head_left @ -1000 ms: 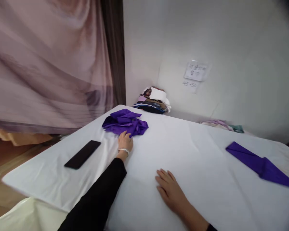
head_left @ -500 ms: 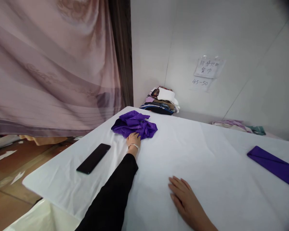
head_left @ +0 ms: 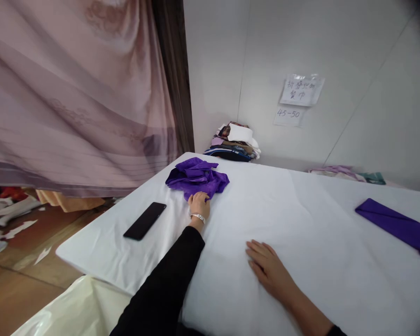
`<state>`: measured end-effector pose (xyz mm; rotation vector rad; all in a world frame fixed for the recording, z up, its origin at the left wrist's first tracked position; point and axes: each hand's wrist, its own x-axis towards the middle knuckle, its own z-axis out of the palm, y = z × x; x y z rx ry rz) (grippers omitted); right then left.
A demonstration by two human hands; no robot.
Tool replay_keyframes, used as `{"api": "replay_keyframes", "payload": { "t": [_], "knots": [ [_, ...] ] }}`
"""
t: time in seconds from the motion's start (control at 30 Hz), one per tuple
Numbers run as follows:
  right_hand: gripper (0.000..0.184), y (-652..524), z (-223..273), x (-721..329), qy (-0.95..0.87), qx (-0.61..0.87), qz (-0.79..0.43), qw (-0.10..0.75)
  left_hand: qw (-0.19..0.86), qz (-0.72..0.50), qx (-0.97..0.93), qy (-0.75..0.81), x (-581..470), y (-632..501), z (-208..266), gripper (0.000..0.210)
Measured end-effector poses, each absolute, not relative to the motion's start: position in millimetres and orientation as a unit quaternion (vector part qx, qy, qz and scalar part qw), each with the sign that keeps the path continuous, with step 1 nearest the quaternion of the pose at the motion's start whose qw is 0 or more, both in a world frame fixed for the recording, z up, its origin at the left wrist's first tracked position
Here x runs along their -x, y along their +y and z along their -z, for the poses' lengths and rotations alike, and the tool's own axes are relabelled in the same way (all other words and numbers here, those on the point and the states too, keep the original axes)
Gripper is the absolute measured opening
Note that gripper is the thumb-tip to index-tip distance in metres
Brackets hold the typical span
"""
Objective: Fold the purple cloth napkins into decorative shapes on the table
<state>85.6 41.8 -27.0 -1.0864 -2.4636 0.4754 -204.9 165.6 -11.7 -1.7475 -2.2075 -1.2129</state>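
A crumpled purple cloth lies in a loose heap near the far left corner of the white-covered table. My left hand, with a bracelet at the wrist, has its fingers curled over the near edge of this cloth and pinches it. Palm down on the white cover rests my right hand, fingers stretched out and holding nothing. At the right edge of the view is a second purple cloth, folded into a narrow strip, apart from both hands.
A black phone lies left of my left arm. Behind the table stands a stack of folded fabrics, with more cloths farther right. A pink curtain hangs at left. Handwritten paper signs are on the wall. A pale bag is below.
My left hand has drawn the near edge of the heaped cloth slightly toward me and to the right. My right hand stays flat on the table. The view has shifted a little.
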Motion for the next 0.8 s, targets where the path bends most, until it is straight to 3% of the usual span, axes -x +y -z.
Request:
{"api": "replay_keyframes", "payload": {
  "t": [0.2, 0.47, 0.63, 0.8],
  "knots": [
    [0.039, 47.4, 36.3, -88.8, -0.847, 0.39, -0.228, 0.28, 0.036, 0.398, 0.68, -0.615, 150.6, 135.8, 7.9, 0.013],
    [0.079, 69.4, 27.9, -97.4, -0.473, 0.46, -0.499, 0.562, -0.025, 0.372, 0.833, -0.408, 67.3, 69.6, -2.2, 0.017],
    [0.087, 76.1, 19.8, -109.4, -0.368, 0.453, -0.547, 0.6, -0.121, 0.295, 0.888, -0.332, 50.2, 52.0, -1.8, 0.013],
    [0.084, 74.7, 16.2, -113.5, -0.378, 0.425, -0.554, 0.608, -0.148, 0.314, 0.823, -0.449, 60.3, 64.8, 1.2, 0.025]
  ]
}}
